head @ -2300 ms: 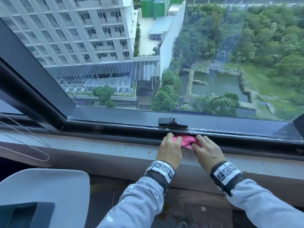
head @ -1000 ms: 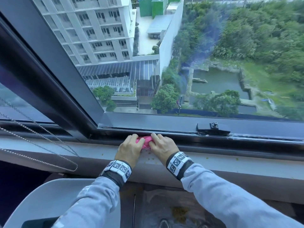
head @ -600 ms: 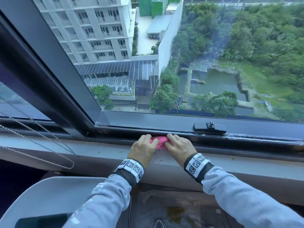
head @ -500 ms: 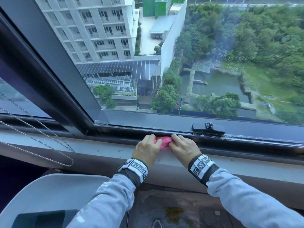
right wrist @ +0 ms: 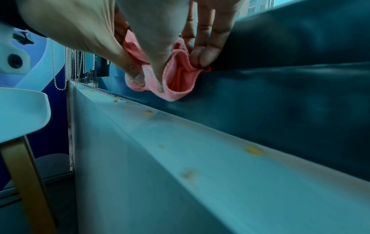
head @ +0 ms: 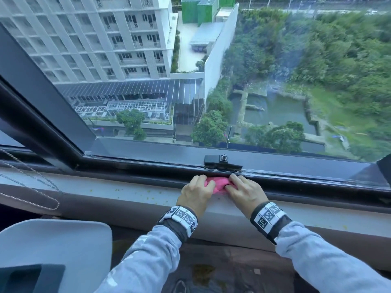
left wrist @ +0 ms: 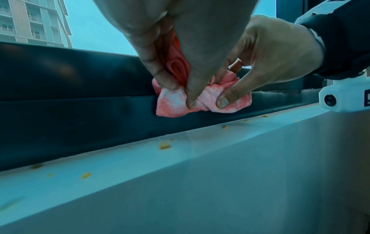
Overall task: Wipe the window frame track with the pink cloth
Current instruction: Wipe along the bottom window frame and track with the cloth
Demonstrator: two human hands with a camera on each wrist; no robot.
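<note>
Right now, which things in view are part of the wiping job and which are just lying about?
In the job:
- pink cloth, bunched
- left hand and right hand, both gripping the cloth
- window frame track, the cloth pressed against it

Lying about:
- black window latch just behind the cloth
- yellow crumbs on the grey sill
- bead chain
- white chair

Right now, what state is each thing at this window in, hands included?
pink cloth: bunched up, pressed against the dark window frame track.
left hand: grips the cloth.
right hand: grips the cloth.
black window latch: sits on the frame directly above the cloth.
pale sill: dotted with yellow crumbs.
</note>
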